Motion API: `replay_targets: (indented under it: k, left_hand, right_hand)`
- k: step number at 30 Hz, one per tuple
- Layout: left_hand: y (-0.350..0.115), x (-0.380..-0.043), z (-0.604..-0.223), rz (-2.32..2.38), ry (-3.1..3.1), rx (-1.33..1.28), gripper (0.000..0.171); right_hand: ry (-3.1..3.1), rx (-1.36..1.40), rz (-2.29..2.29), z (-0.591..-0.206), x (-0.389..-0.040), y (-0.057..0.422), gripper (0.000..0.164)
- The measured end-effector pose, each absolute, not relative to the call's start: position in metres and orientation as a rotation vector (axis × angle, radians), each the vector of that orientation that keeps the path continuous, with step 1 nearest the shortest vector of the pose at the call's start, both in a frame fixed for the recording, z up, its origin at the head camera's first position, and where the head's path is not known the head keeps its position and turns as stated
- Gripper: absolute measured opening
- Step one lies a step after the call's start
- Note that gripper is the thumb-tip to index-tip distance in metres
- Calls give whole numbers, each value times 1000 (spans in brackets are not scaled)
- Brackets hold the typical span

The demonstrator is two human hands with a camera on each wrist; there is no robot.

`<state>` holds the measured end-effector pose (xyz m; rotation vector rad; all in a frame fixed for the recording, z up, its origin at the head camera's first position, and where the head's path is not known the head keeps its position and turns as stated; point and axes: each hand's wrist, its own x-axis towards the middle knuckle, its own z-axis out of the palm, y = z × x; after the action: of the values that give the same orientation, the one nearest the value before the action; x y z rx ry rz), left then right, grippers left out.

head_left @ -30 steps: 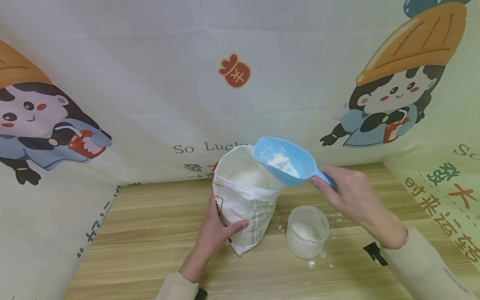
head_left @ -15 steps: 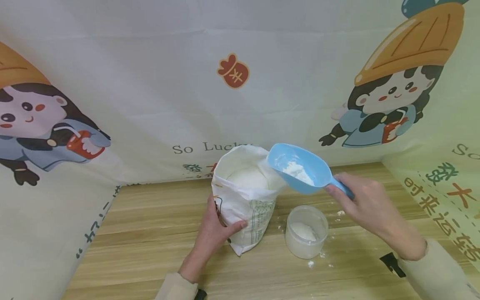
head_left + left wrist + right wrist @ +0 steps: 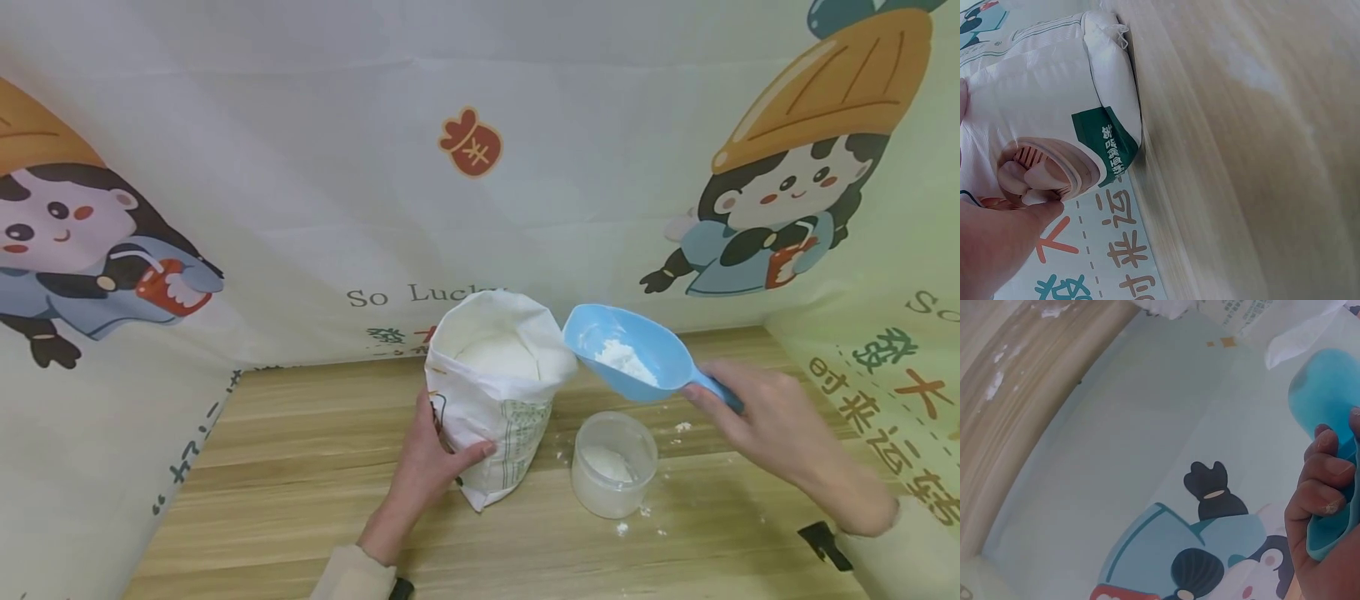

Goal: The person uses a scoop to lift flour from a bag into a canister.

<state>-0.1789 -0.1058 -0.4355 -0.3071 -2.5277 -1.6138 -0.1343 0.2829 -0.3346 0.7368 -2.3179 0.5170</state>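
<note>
In the head view my right hand [image 3: 772,417] grips the handle of a blue scoop [image 3: 637,354]. A small heap of white powder [image 3: 626,360] lies in its bowl, which hangs just right of the bag's mouth. My left hand [image 3: 435,458] holds the lower left side of an open white bag [image 3: 487,433], thumb across its front. More white powder shows inside the bag. The left wrist view shows the bag's printed side [image 3: 1041,112] under my fingers. Below the scoop stands a clear plastic jar [image 3: 615,475] with some white powder in its bottom.
Specks of spilled powder [image 3: 622,528] dot the wooden table [image 3: 300,467] around the jar. A printed cloth [image 3: 337,167] with cartoon figures rises behind the table and along both sides.
The scoop has moved right and slightly down, from over the bag's mouth to beside it, carrying its powder. My left hand, the bag and the jar have stayed put.
</note>
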Motion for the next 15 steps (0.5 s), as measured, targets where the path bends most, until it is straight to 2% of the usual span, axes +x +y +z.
replay_targets:
  k: [7, 12, 15]
  left_hand:
    - [-105, -180, -437, -1618, -2520, -307, 122]
    - [-105, -180, -437, -1620, -2510, -320, 123]
    - [-105, -181, -438, -1624, -2505, -322, 124]
  right_hand:
    - [-2369, 762, 451, -335, -129, 297, 10]
    - [-2409, 768, 424, -337, -126, 305, 15]
    - [-2421, 779, 409, -338, -126, 309, 13]
